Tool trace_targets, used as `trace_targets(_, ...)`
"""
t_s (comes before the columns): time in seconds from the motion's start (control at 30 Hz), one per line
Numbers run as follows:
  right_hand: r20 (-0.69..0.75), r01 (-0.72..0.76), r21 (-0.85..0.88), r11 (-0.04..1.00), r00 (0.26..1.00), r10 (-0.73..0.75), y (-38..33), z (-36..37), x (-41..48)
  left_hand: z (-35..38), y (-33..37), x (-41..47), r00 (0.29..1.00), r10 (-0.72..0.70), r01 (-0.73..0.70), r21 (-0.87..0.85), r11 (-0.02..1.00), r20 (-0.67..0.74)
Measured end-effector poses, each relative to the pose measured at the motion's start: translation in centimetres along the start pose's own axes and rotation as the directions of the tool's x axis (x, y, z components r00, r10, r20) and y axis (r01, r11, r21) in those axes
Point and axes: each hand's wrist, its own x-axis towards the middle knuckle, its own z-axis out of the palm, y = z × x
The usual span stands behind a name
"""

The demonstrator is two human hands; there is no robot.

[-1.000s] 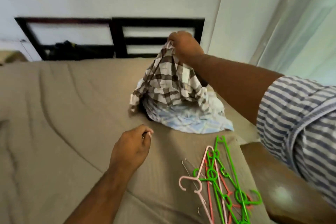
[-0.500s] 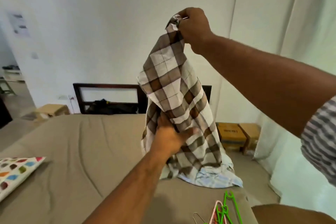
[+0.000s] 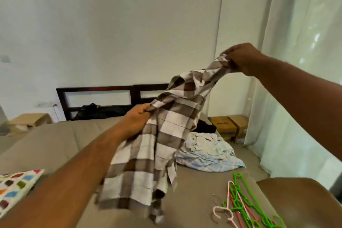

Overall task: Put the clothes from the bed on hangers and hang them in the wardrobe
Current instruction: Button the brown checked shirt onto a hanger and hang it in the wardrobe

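We are holding the plaid shirt point(image 3: 162, 135) up over the bed point(image 3: 55, 140), our right hand point(image 3: 240, 59) pinching one bunched end high and our left hand point(image 3: 137, 120) gripping a fold lower down. It is hanging twisted, so we are probably risking a mis-threaded hanger, or the hem snagging the hangers point(image 3: 244, 203) below.

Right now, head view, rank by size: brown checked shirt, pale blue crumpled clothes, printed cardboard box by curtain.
1. brown checked shirt, nearest camera.
2. pale blue crumpled clothes.
3. printed cardboard box, farthest.

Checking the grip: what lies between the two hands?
The plaid shirt, gripped by the left hand and right hand, spans the gap; head view shows it.
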Motion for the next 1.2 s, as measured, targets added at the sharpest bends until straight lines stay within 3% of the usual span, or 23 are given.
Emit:
trace_targets(0.1,0.083,-0.108,0.037,0.994,0.991,0.104,0.6,3.3,-3.6,-4.9,-3.1,-1.5,0.996,0.008,0.003,0.117,0.993,-0.086)
trace_targets(0.23,0.138,-0.148,0.091,0.985,0.981,0.134,0.6,7.6,-6.7,-10.9,-6.6,-1.6,0.938,-0.056,0.117,0.16,0.98,-0.343)
trace_targets(0.4,0.177,-0.073,0.094,0.993,0.983,0.056,0.7,11.6,-9.7,-14.3,-8.3,-1.6,0.925,-0.055,0.139,0.199,0.97,-0.376)
trace_targets(0.47,0.167,0.046,-0.097,0.994,0.985,-0.029,1.6,12.4,-10.5,-14.4,-8.6,-2.1,0.925,-0.047,0.132,0.204,0.97,-0.376)
trace_targets(0.53,0.159,0.152,-0.384,0.911,0.983,-0.097,2.5,13.1,-11.4,-14.1,-9.0,-2.7,0.921,-0.046,0.131,0.197,0.972,-0.386)
trace_targets(0.6,0.093,0.174,-0.517,0.838,0.985,-0.147,3.2,13.6,-12.4,-13.7,-8.9,-3.4,0.916,-0.059,0.138,0.173,0.975,-0.396)
trace_targets(0.8,0.071,0.212,-0.569,0.795,0.975,-0.209,5.1,15.7,-14.2,-13.9,-9.5,-5.2,0.879,-0.111,0.213,0.172,0.962,-0.464)
trace_targets(0.9,0.139,0.166,-0.498,0.851,0.984,-0.111,5.8,16.6,-15.2,-13.8,-9.2,-5.6,0.849,-0.17,0.243,0.084,0.966,-0.501)
trace_targets(0.97,0.178,0.149,-0.476,0.867,0.981,-0.072,6.4,17.1,-15.9,-13.5,-8.7,-5.8,0.856,-0.252,0.263,-0.04,0.964,-0.45)
trace_targets(1.03,0.269,0.154,-0.532,0.833,0.963,-0.007,7.3,17.6,-16.7,-13.0,-8.5,-6.0,0.872,-0.376,0.307,-0.249,0.919,-0.314)
trace_targets(1.1,0.374,0.172,-0.592,0.788,0.924,0.08,8.3,18.3,-17.8,-12.1,-8.1,-6.2,0.871,-0.485,0.369,-0.548,0.751,-0.079)
trace_targets(1.13,0.405,0.179,-0.588,0.789,0.909,0.096,8.6,18.6,-18.4,-11.5,-7.8,-6.4,0.873,-0.488,0.386,-0.637,0.667,0.017)
trace_targets(1.2,0.466,0.168,-0.452,0.876,0.882,0.072,8.7,19.5,-19.7,-10.2,-6.7,-6.8,0.893,-0.435,0.387,-0.697,0.603,0.12)
